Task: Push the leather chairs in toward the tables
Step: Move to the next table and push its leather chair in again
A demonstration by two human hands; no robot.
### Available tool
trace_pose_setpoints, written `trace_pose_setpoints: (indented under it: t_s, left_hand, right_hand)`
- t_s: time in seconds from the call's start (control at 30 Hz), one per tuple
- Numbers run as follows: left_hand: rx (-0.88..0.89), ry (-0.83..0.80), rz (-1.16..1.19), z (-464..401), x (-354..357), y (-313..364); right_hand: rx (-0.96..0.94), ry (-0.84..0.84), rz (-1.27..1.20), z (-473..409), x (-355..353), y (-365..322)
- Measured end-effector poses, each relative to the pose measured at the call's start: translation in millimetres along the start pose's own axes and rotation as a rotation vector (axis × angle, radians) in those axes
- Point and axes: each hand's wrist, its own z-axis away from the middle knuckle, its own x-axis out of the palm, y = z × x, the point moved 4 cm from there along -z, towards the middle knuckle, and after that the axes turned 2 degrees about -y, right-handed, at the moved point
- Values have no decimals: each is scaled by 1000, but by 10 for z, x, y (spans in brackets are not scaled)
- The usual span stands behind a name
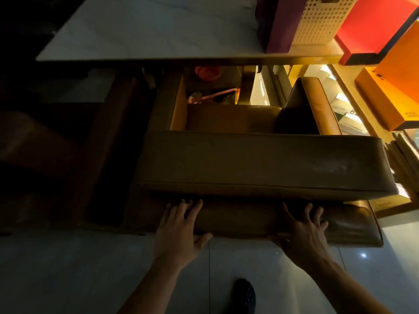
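Both forearms were bare, no sleeves in frame. No watch, ring, band or glove on the left grip [179,232] or the right grip [303,234]. Nails were short and plain as far as the dim light showed. One foot was visible below the grips, between the two forearms: a dark shoe [243,295], clog-like, with small round holes across the toe. Light was too low to tell its exact colour.
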Motion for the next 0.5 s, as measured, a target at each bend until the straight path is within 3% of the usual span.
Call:
trace_pose_setpoints:
  t_s: [0.27,0.5]
  left_hand:
    - [-9,-31,15,686,67,-352]
    - [10,-22,10,671,60,-492]
  right_hand:
    - [7,15,-10,552,346,-309]
    - [10,8,35,492,388,-438]
